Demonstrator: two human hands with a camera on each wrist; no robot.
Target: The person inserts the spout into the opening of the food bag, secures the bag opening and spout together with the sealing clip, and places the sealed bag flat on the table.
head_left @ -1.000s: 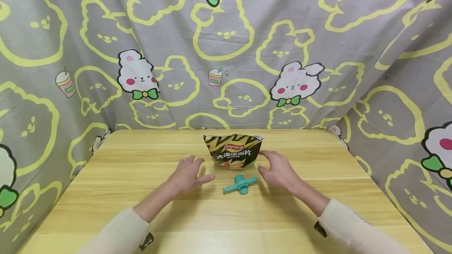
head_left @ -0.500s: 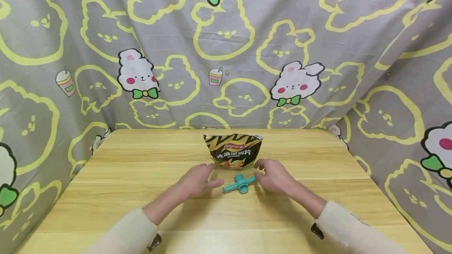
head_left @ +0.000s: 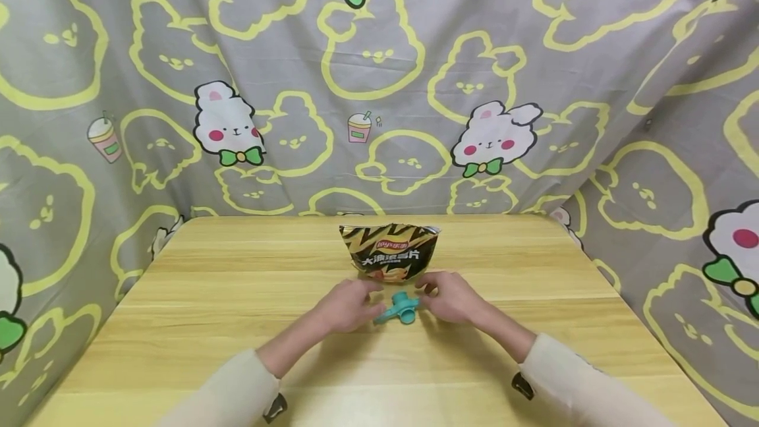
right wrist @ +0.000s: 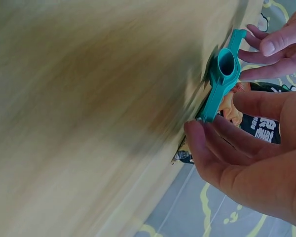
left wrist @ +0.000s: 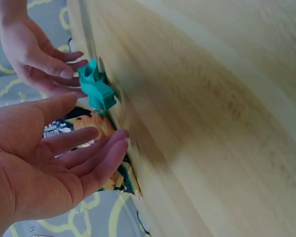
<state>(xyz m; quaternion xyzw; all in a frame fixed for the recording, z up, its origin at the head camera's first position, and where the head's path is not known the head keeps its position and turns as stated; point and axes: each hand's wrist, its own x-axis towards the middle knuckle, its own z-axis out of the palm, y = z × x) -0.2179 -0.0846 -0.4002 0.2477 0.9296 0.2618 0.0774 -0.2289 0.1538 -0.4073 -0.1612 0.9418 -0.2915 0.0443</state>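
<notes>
A teal plastic bag clip with a round spout lies on the wooden table in the head view. My left hand is at its left end, thumb and fingers spread apart. On the other side, my right hand has its loosely bent fingers around the clip's right end; contact is hard to make out. The right wrist view shows the clip between both hands, its spout opening visible. Just behind the clip stands a black and gold Lay's chip bag, upright, its lower edge close to the fingertips.
The light wooden table carries the clip and the bag. A grey curtain with yellow outlines and white rabbit prints hangs behind the table and along both sides.
Both hands have moved inward, the left to the right and the right to the left, closing in on the ends of the bag clip. Clip and chip bag have stayed in place.
</notes>
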